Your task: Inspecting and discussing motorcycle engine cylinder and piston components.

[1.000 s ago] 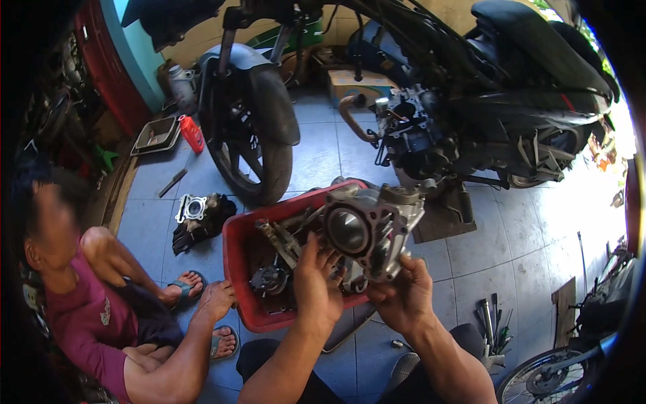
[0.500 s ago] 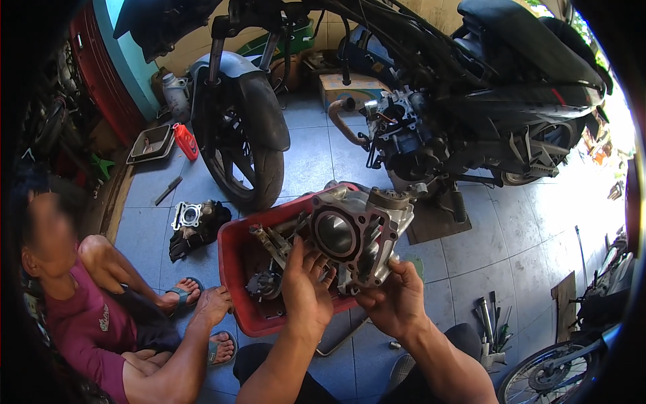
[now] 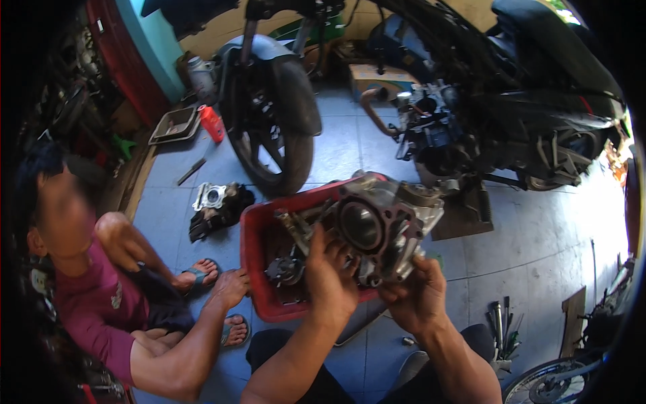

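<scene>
My left hand (image 3: 334,281) and my right hand (image 3: 418,294) hold a grey metal engine cylinder block (image 3: 388,229) over a red plastic tub (image 3: 248,262). Its round bore faces up toward me, tilted to the left. The left fingers grip its near left side, partly hidden beneath it. On the near right corner, my right thumb lies on top with the fingers curled under. Inside the tub, left of the block, are several metal parts, one of them round and grey (image 3: 285,270).
A seated person's hand (image 3: 232,286) rests at the tub's left rim. Beyond stand a motorcycle front wheel (image 3: 301,151) and its exposed engine (image 3: 441,128). A red bottle (image 3: 211,124) and a tray (image 3: 159,141) lie far left. Hand tools (image 3: 500,326) sit at the right.
The whole view has shifted, so the surroundings now appear farther right. Both my hands keep hold of the cylinder block, which remains over the tub.
</scene>
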`<move>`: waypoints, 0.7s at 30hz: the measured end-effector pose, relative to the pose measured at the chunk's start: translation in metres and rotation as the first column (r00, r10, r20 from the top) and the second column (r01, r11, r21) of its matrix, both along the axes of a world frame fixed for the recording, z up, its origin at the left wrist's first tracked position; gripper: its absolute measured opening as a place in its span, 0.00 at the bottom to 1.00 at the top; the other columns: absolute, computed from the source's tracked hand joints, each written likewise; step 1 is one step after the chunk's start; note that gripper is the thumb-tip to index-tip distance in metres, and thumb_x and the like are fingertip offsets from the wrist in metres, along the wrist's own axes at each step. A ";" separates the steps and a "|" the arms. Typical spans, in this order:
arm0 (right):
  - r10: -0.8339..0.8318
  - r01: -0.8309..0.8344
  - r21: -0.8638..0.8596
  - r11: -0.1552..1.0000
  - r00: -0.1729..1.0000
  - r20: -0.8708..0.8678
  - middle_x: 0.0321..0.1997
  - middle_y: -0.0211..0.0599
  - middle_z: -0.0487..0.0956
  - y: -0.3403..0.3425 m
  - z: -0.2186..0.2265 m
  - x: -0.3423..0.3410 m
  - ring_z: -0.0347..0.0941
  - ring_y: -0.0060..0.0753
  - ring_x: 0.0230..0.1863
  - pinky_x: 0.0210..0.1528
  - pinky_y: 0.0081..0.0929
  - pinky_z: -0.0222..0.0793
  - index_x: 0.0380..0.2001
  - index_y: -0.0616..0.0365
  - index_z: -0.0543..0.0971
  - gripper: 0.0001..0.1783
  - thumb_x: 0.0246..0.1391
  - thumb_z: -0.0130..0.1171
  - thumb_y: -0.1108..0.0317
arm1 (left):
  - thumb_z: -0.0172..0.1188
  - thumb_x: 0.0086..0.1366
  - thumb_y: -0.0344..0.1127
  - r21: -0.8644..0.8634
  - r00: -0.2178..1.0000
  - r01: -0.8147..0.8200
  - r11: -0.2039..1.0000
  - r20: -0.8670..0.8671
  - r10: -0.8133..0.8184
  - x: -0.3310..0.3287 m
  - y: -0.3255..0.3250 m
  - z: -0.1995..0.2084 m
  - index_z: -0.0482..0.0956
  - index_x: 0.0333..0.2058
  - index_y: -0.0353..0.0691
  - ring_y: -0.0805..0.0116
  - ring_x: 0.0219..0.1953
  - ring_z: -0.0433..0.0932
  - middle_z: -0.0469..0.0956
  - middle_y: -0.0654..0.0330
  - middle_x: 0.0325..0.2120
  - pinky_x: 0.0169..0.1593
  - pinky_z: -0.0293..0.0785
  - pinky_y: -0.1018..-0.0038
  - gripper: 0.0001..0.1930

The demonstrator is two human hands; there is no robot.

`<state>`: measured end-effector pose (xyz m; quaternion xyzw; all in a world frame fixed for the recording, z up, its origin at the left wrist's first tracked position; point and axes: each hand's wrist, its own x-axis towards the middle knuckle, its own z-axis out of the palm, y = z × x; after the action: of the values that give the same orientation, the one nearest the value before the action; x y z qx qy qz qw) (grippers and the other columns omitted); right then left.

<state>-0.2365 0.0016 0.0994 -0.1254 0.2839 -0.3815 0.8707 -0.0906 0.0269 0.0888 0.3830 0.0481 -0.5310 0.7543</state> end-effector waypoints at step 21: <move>-0.060 0.057 0.042 0.997 0.996 0.067 0.33 0.28 0.79 -0.004 0.004 -0.002 0.57 0.17 0.17 0.25 0.21 0.58 0.42 0.55 0.77 0.18 0.57 0.52 0.54 | 0.51 0.71 0.58 -0.004 0.882 -0.366 0.931 0.317 0.348 0.041 -0.001 0.017 0.62 0.66 0.57 0.75 0.50 0.67 0.76 0.67 0.55 0.54 0.56 0.67 0.29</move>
<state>-0.2387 -0.0021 0.1036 -0.0864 0.2653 -0.4051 0.8707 -0.0493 0.0254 0.1063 0.4676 0.0125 -0.3140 0.8262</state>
